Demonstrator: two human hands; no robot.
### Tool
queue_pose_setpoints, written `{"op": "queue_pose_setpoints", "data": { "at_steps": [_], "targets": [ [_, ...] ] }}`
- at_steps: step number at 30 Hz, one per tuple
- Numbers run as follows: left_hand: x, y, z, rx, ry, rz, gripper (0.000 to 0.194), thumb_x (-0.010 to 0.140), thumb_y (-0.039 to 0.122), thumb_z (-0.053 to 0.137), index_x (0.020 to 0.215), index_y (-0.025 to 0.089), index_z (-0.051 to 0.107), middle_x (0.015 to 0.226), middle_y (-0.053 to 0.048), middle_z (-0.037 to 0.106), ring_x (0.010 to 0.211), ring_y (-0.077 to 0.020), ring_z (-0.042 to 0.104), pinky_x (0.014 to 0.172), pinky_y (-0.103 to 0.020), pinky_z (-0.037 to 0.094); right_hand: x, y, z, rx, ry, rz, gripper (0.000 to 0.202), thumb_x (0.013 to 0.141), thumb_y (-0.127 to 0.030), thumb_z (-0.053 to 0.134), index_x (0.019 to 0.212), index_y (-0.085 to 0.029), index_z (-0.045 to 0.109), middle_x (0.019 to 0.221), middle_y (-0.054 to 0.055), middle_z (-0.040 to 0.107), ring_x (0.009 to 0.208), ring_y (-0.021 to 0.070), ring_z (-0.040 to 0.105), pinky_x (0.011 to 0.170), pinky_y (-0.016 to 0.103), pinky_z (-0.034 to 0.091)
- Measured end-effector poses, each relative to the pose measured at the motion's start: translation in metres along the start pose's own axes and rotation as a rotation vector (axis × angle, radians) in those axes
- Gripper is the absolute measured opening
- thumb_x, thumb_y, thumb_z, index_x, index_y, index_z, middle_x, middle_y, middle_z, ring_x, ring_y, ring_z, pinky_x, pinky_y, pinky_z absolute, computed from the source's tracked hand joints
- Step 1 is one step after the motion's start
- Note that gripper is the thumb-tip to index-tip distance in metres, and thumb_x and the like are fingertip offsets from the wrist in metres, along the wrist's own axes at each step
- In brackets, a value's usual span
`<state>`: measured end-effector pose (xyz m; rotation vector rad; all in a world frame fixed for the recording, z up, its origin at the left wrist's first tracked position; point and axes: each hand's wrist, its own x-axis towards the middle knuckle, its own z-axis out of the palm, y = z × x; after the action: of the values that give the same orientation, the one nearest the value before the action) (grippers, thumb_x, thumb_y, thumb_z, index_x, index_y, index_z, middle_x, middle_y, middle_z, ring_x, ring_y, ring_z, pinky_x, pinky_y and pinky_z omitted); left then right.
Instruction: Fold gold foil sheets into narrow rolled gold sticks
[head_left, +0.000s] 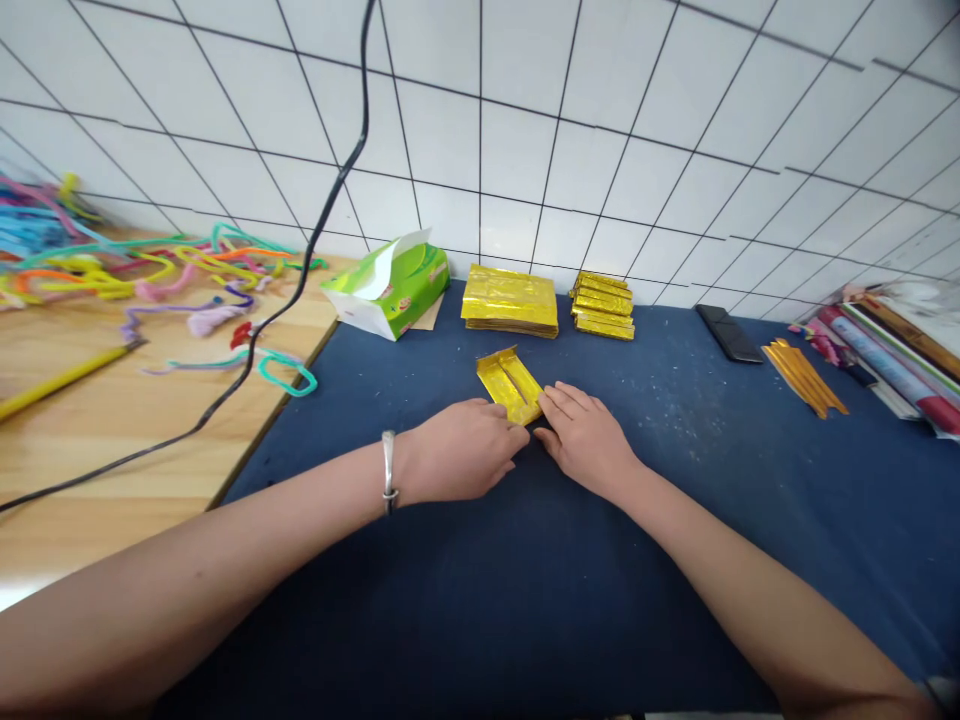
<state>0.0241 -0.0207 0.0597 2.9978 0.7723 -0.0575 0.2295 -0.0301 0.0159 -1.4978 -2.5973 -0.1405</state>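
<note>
A partly folded sheet of gold foil paper (510, 385) lies at an angle on the dark blue table cover, its folds meeting in a lengthwise slit and its far edge turned up. My left hand (469, 450), with a silver bangle on the wrist, has its fingers curled closed on the near edge of the sheet; the fingertips are partly hidden. The fingers of my right hand (589, 435) lie outstretched against the sheet's right corner, with the thumb apart from them. Beyond the sheet sits a stack of flat gold foil paper (510, 300). Right of that stack is a pile of narrow folded gold strips (602, 305).
A green tissue pack (397, 285) stands near the tiled wall. Colourful pipe cleaners (150, 270) cover part of the wooden table (150, 430) at left. A black cable (322, 215) hangs across the left side. A black phone (727, 333) and orange-gold strips (805, 378) lie at right.
</note>
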Motion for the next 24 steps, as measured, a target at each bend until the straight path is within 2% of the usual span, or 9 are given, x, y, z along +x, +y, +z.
{"op": "queue_pose_setpoints", "data": {
  "at_steps": [3, 5, 7, 9, 12, 16, 19, 24],
  "targets": [
    [0.001, 0.002, -0.003, -0.096, 0.011, 0.041, 0.024, 0.083, 0.029, 0.052, 0.101, 0.016, 0.06, 0.094, -0.009, 0.066, 0.092, -0.023, 0.06, 0.08, -0.033, 0.044, -0.001, -0.007, 0.0, 0.036, -0.014, -0.034, 0.046, 0.093, -0.035, 0.036, 0.131, -0.011, 0.046, 0.137, 0.012, 0.046, 0.132, 0.0235, 0.033, 0.103, 0.041, 0.033],
    [-0.001, -0.005, -0.011, -0.193, 0.0, 0.016, 0.022, 0.084, 0.029, 0.05, 0.101, 0.02, 0.06, 0.09, -0.004, 0.066, 0.084, -0.0185, 0.061, 0.075, -0.028, 0.044, -0.001, -0.01, -0.002, 0.035, -0.011, -0.039, 0.047, 0.092, -0.036, 0.039, 0.131, -0.011, 0.047, 0.14, 0.013, 0.043, 0.136, 0.0245, 0.026, 0.105, 0.042, 0.03],
    [-0.002, -0.022, -0.019, -0.269, 0.033, -0.077, 0.021, 0.087, 0.03, 0.045, 0.092, 0.021, 0.062, 0.079, -0.001, 0.065, 0.072, -0.014, 0.06, 0.067, -0.024, 0.042, 0.0, -0.011, -0.004, 0.011, 0.021, -0.015, 0.048, 0.09, -0.038, 0.042, 0.13, -0.011, 0.047, 0.143, 0.013, 0.038, 0.138, 0.0266, 0.02, 0.106, 0.044, 0.027],
    [-0.003, -0.044, -0.02, -0.288, 0.173, -0.258, 0.024, 0.087, 0.032, 0.042, 0.087, 0.018, 0.062, 0.076, 0.0, 0.064, 0.067, -0.0123, 0.057, 0.063, -0.022, 0.04, -0.001, -0.012, -0.005, -0.009, 0.051, 0.012, 0.049, 0.089, -0.038, 0.044, 0.131, -0.011, 0.047, 0.145, 0.013, 0.035, 0.138, 0.0279, 0.019, 0.106, 0.046, 0.026],
    [0.0, -0.08, -0.004, -0.34, 0.357, -0.459, 0.022, 0.084, 0.031, 0.044, 0.088, 0.016, 0.06, 0.075, 0.0, 0.062, 0.066, -0.0124, 0.055, 0.061, -0.023, 0.04, -0.001, -0.011, -0.002, 0.006, 0.027, 0.002, 0.047, 0.091, -0.036, 0.04, 0.13, -0.012, 0.047, 0.141, 0.014, 0.041, 0.132, 0.0264, 0.031, 0.104, 0.044, 0.031],
    [0.006, -0.108, 0.031, -0.508, 0.368, -0.524, 0.027, 0.082, 0.03, 0.046, 0.101, 0.017, 0.059, 0.09, -0.002, 0.065, 0.076, -0.0136, 0.058, 0.072, -0.025, 0.045, -0.001, -0.006, 0.007, 0.045, -0.01, -0.042, 0.047, 0.093, -0.037, 0.035, 0.13, -0.011, 0.048, 0.135, 0.014, 0.049, 0.129, 0.0239, 0.038, 0.105, 0.042, 0.033],
    [0.008, -0.112, 0.043, -0.578, 0.342, -0.504, 0.029, 0.083, 0.031, 0.044, 0.104, 0.018, 0.061, 0.092, -0.001, 0.066, 0.08, -0.0137, 0.059, 0.076, -0.026, 0.046, 0.0, 0.0, 0.01, 0.056, -0.009, -0.086, 0.048, 0.093, -0.038, 0.034, 0.13, -0.01, 0.048, 0.136, 0.014, 0.047, 0.132, 0.0226, 0.035, 0.107, 0.041, 0.032],
    [0.008, -0.106, 0.038, -0.625, 0.298, -0.406, 0.031, 0.083, 0.032, 0.045, 0.107, 0.021, 0.062, 0.099, 0.0, 0.066, 0.087, -0.0142, 0.059, 0.081, -0.026, 0.045, 0.002, 0.006, 0.01, 0.047, -0.019, -0.134, 0.048, 0.094, -0.036, 0.033, 0.129, -0.008, 0.049, 0.137, 0.013, 0.047, 0.133, 0.021, 0.033, 0.108, 0.038, 0.031]
  ]
}}
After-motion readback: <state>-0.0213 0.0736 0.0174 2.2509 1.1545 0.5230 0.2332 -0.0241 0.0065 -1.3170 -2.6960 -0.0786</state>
